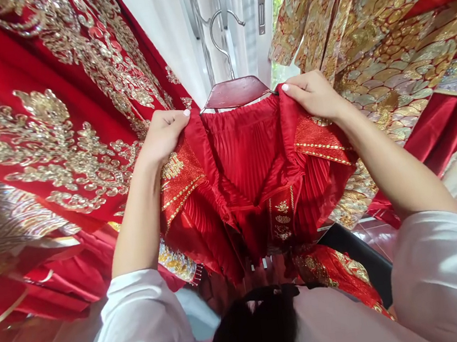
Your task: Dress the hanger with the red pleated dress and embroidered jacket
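A red pleated skirt (245, 135) with a gathered waistband hangs in front of me, trimmed with gold-embroidered panels. My left hand (165, 134) pinches the left end of the waistband. The right end is gripped between thumb and fingers of my right hand (313, 94). Between the two hands sits a dark red hanger (237, 91) with a metal hook, its lower ends hidden by the skirt's waistband. Whether the hook rests on the rail behind cannot be made out.
Red garments with gold sequins (49, 104) fill the left side. Gold-patterned garments (380, 52) hang close on the right. A metal rack (192, 9) stands ahead by a door frame (263, 0). Below right lies red and gold embroidered cloth (344, 268) beside a black object (366, 259).
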Available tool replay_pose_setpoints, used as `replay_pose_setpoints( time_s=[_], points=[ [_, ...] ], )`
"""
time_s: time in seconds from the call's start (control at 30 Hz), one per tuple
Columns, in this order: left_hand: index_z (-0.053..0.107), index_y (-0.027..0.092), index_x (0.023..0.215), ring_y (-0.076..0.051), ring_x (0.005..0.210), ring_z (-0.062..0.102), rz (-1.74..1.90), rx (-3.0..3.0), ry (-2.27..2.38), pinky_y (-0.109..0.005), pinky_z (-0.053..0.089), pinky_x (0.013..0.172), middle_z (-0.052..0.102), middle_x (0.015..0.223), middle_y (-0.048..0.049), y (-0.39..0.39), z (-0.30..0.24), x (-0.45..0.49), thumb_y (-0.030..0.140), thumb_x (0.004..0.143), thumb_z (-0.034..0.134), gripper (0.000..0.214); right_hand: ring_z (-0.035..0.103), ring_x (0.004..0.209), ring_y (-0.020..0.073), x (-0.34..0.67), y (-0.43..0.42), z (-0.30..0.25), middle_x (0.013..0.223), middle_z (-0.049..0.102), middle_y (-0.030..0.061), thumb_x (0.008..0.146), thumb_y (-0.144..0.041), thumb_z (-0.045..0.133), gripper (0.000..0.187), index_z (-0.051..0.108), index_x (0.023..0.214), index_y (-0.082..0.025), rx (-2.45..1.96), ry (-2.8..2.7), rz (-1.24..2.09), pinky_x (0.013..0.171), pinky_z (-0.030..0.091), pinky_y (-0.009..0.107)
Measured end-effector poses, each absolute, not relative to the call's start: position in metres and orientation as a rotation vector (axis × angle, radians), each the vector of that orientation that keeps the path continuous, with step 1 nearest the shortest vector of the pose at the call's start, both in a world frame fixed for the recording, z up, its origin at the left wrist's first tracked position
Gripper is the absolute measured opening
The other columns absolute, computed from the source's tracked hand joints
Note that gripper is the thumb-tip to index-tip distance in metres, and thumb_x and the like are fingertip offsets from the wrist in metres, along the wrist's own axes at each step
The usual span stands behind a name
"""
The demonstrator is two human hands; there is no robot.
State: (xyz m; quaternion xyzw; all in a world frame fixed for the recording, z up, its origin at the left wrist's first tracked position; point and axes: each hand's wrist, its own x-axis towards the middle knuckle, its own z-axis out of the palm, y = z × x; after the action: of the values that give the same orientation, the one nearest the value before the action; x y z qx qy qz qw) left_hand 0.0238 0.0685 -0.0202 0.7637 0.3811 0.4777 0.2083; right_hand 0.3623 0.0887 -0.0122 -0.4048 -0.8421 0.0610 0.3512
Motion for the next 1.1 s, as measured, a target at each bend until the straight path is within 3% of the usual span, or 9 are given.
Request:
replay_pose_setpoints(
  time_s=[0.17,0.3,0.43,0.57,0.67,0.77,0.9,0.97,1.1],
  points=[
    [0.036,0.017,0.048,-0.007,0.050,0.020,1.629,2.183,1.021,-0.026,0.016,0.048,0.027,0.050,0.0037,0.068,-0.023,0.032,0.054,0.083,0.054,0.054,0.061,0.095,0.0233,0.350,0.079,-0.018,0.083,0.066,0.0027,0.091,-0.057,0.037,0.046,0.066,0.086,-0.022,-1.050,-2.034,-0.025,0.092,0.047,0.037],
    [0.030,0.019,0.050,-0.010,0.050,0.020,1.585,2.349,1.114,-0.030,0.016,0.049,0.024,0.052,0.0028,0.061,-0.025,0.035,0.045,0.089,0.047,0.050,0.055,0.117,0.0271,0.358,0.067,-0.021,0.113,0.066,0.0039,0.087,-0.052,0.046,0.043,0.064,0.115,-0.025,-0.936,-2.188,-0.035,0.102,0.041,0.043],
    [0.029,0.020,0.051,-0.011,0.050,0.023,1.405,2.474,1.226,-0.030,0.020,0.050,0.026,0.052,0.0023,0.063,-0.026,0.033,0.045,0.090,0.042,0.048,0.057,0.113,0.0284,0.363,0.066,-0.017,0.117,0.066,0.0025,0.086,-0.049,0.048,0.043,0.062,0.121,-0.027,-0.972,-2.214,0.023,0.102,0.040,0.045],
    [0.045,0.022,0.060,-0.016,0.061,0.043,1.533,2.471,1.328,-0.031,0.033,0.060,0.041,0.057,0.0005,0.064,-0.028,0.036,0.042,0.089,0.046,0.036,0.056,0.113,0.0294,0.357,0.067,-0.017,0.118,0.065,0.0028,0.087,-0.048,0.046,0.042,0.061,0.120,-0.029,-1.048,-2.172,-0.045,0.101,0.041,0.045],
    [0.057,0.024,0.085,-0.022,0.091,0.054,1.727,2.469,1.516,-0.037,0.037,0.082,0.061,0.084,-0.0034,0.039,-0.042,0.041,0.039,0.089,0.046,0.019,0.050,0.120,0.0310,0.354,0.044,-0.040,0.121,0.062,0.0062,0.089,-0.048,0.041,0.043,0.057,0.124,-0.028,-1.111,-2.023,-0.233,0.102,0.038,0.049],
    [0.056,0.023,0.102,-0.027,0.105,0.051,1.974,2.300,1.907,-0.045,0.033,0.093,0.061,0.106,-0.0087,-0.006,-0.081,0.049,0.038,0.089,0.046,0.022,0.053,0.115,0.0319,0.350,-0.001,-0.094,0.110,0.064,0.0102,0.090,-0.044,0.040,0.038,0.058,0.117,-0.025,-1.222,-1.649,-0.400,0.096,0.040,0.051],
    [0.052,0.021,0.095,-0.030,0.086,0.053,1.547,2.104,2.219,-0.042,0.039,0.074,0.059,0.092,-0.0114,-0.045,-0.150,0.069,0.048,0.075,0.063,0.035,0.061,0.081,0.0289,0.327,-0.041,-0.170,0.086,0.063,0.0094,0.078,-0.048,0.058,0.030,0.057,0.095,-0.024,-1.427,-1.389,-0.280,0.072,0.049,0.045],
    [0.047,0.024,0.079,-0.027,0.078,0.053,1.453,2.059,2.180,-0.038,0.039,0.068,0.056,0.079,-0.0068,-0.048,-0.170,0.079,0.036,0.079,0.058,0.017,0.059,0.073,0.0263,0.309,-0.043,-0.187,0.079,0.061,0.0075,0.079,-0.044,0.055,0.019,0.053,0.081,-0.025,-1.511,-1.434,-0.156,0.064,0.048,0.041],
    [0.028,0.025,0.061,-0.020,0.065,0.048,1.478,2.136,1.806,-0.033,0.038,0.064,0.043,0.061,-0.0005,-0.044,-0.171,0.093,0.015,0.080,0.044,0.026,0.047,0.056,0.0183,0.267,-0.035,-0.184,0.056,0.046,0.0036,0.080,-0.023,0.040,0.029,0.029,0.053,-0.022,-1.284,-1.697,-0.013,0.056,0.039,0.032]
  ],
)
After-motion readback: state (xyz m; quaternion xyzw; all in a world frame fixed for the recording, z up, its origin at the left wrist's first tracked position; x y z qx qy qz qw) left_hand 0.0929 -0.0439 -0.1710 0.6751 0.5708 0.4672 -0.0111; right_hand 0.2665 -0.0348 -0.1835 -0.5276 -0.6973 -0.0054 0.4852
